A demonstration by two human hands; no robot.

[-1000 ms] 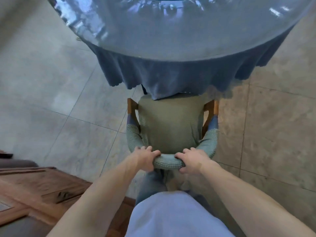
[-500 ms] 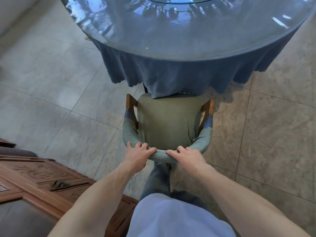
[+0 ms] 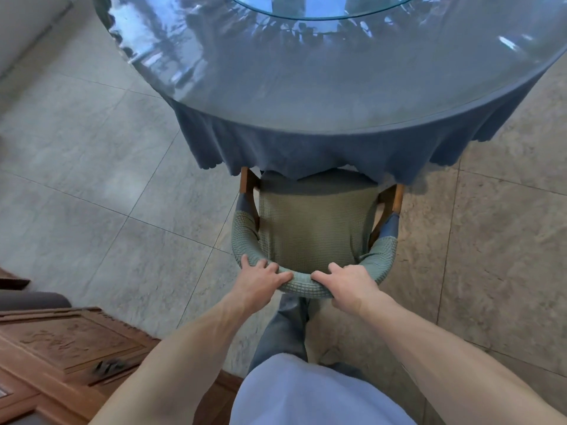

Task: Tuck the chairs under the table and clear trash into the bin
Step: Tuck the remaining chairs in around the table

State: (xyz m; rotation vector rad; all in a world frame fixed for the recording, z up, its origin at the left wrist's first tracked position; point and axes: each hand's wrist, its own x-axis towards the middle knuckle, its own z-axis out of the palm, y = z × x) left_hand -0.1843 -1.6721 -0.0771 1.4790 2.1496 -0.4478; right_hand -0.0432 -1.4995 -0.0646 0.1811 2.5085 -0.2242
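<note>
A wooden chair (image 3: 313, 228) with a green knitted cover on its seat and curved backrest stands in front of me. Its front edge sits under the hanging blue tablecloth (image 3: 306, 151) of a round glass-topped table (image 3: 337, 87). My left hand (image 3: 260, 279) grips the left part of the backrest top. My right hand (image 3: 346, 282) grips the backrest a little to the right of centre. Both hands have their fingers curled over the padded rail. No trash or bin is in view.
A carved wooden cabinet (image 3: 61, 345) stands close at my lower left. Grey tiled floor (image 3: 92, 179) lies to the left of the chair and beige tiles (image 3: 506, 240) to the right. A glass turntable (image 3: 322, 7) sits on the tabletop.
The chair has slid forward toward the table with both hands still on its backrest. More of the seat now lies under the tablecloth, and I have stepped closer.
</note>
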